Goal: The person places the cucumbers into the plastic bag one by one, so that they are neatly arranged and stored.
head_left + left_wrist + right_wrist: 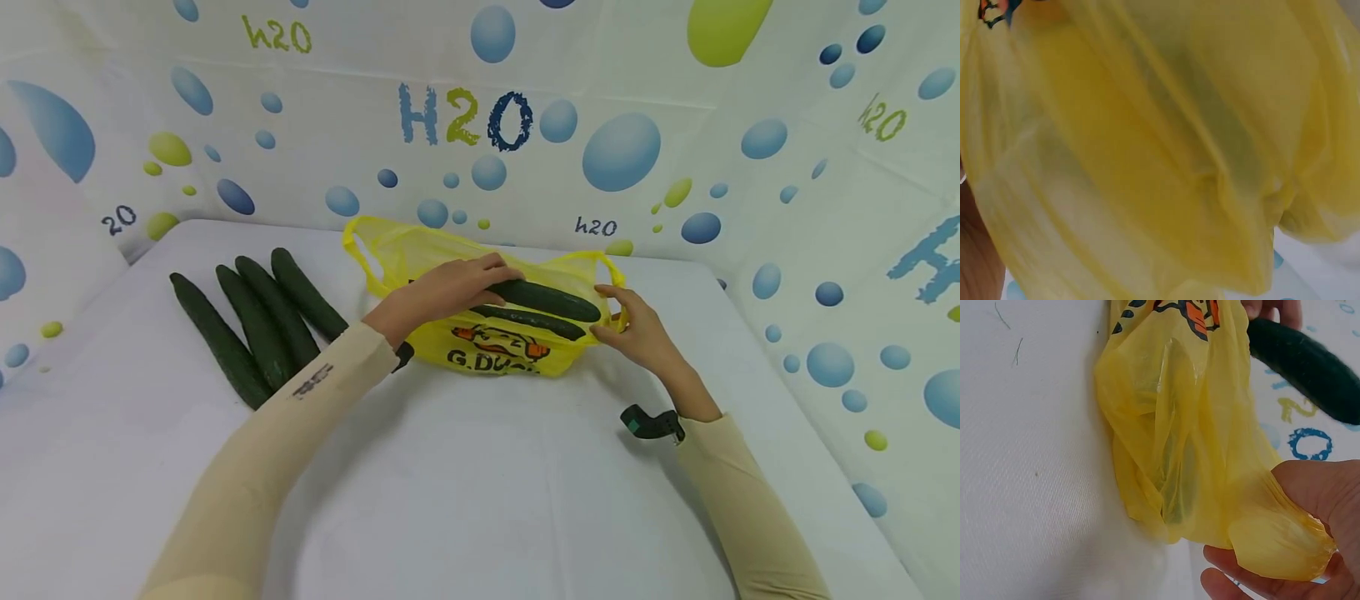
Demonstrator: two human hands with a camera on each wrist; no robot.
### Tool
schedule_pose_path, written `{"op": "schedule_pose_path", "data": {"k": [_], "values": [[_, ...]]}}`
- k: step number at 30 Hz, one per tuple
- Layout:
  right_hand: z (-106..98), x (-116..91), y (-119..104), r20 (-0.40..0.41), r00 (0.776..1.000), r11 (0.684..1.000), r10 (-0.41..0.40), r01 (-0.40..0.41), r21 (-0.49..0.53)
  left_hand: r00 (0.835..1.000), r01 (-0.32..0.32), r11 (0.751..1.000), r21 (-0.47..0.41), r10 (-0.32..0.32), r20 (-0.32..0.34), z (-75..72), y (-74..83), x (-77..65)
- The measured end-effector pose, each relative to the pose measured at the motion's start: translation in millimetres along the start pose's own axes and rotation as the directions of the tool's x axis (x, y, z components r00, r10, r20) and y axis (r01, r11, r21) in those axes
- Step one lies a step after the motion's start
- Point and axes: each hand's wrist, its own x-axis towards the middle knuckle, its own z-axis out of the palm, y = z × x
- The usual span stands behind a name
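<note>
My left hand [453, 292] grips one end of a dark green cucumber [555, 300] at the mouth of a yellow plastic bag [502, 360]. Just below it, a second cucumber [536, 321] shows inside the bag's front edge. On the right, my right hand [643, 333] pinches the bag's side by its handle; in the right wrist view the thin plastic bunches between thumb and fingers [1260, 578]. A long greenish shape shows through the bag there. Yellow plastic [1147, 187] fills most of the left wrist view and hides the left fingers.
Several cucumbers [251, 333] lie side by side on the white-covered table [465, 483], left of the bag and partly behind my left sleeve. A white backdrop [300, 133] with blue and green drops rises behind the table. Wrist camera mounts [651, 422] sit under my wrists.
</note>
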Motion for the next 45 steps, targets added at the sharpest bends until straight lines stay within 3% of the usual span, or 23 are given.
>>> {"op": "schedule_pose_path", "data": {"k": [15, 24, 34, 45], "values": [[-4, 1, -4, -0.009, 1.000, 1.000, -0.007, 0.007, 0.023, 0.988, 0.124, 0.988, 0.091, -0.131, 0.082, 13.8, -7.4, 19.6], [-3, 1, -7, -0.006, 1.000, 1.000, -0.012, 0.012, 0.020, 0.980, 0.143, 0.972, 0.185, -0.165, 0.110, 27.0, -12.1, 28.8], [-1, 1, -9, -0.004, 1.000, 1.000, -0.014, 0.014, 0.008, 0.944, 0.251, 0.942, 0.223, -0.289, 0.159, 33.3, -11.5, 33.4], [-5, 0, -8, -0.005, 1.000, 1.000, -0.025, 0.025, 0.016, 0.904, 0.299, 0.936, 0.187, -0.341, 0.257, 37.0, -15.0, 35.7]]}}
